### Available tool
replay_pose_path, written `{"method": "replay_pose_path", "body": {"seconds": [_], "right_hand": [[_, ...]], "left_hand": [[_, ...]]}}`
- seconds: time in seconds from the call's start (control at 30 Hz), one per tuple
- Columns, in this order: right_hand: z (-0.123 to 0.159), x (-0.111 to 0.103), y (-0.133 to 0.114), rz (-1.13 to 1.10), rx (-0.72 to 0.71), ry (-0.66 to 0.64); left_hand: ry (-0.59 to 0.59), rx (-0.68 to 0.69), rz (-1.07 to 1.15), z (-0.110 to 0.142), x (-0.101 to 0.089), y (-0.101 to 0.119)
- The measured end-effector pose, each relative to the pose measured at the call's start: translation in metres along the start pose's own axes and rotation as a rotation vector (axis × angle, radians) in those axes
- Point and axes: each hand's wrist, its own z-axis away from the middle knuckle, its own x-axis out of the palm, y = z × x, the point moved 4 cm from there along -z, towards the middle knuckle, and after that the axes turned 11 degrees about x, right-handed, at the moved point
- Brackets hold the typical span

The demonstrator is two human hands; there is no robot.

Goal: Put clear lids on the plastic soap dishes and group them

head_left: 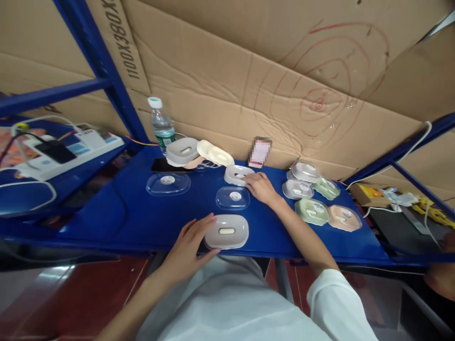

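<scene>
Left hand (190,244), half open without a clear grip, is cupping the near grey dish (234,240) beside the table (142,225) edge, where a careless pull risks dropping it.

Pale shirt (227,303), short loose sleeves (332,293)

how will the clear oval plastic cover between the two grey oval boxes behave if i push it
The clear oval plastic cover looks thin and see-through, so it is probably light. Its glossy surface may feel slippery. Lying low and flat on the blue table, it would likely slide rather than tip.
</scene>
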Motion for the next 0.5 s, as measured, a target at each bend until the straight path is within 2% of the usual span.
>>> {"method": "replay_pose_path", "body": {"seconds": [0.07,0.17,0.33,0.5], "right_hand": [[-0.002,0.002,-0.002,-0.017,0.003,0.022],[0.01,0.0,-0.002,-0.038,0.031,0.07],[0.022,0.003,0.011,-0.04,0.1,0.093],[0.024,0.01,0.007,-0.077,0.069,0.108]], "left_hand": [[0.01,-0.002,0.006,-0.001,0.001,-0.002],[0.029,-0.026,0.005,-0.001,0.002,-0.006],[0.03,-0.04,0.007,-0.002,0.006,-0.01],[0.004,-0.059,0.013,-0.002,0.007,-0.01]]}}
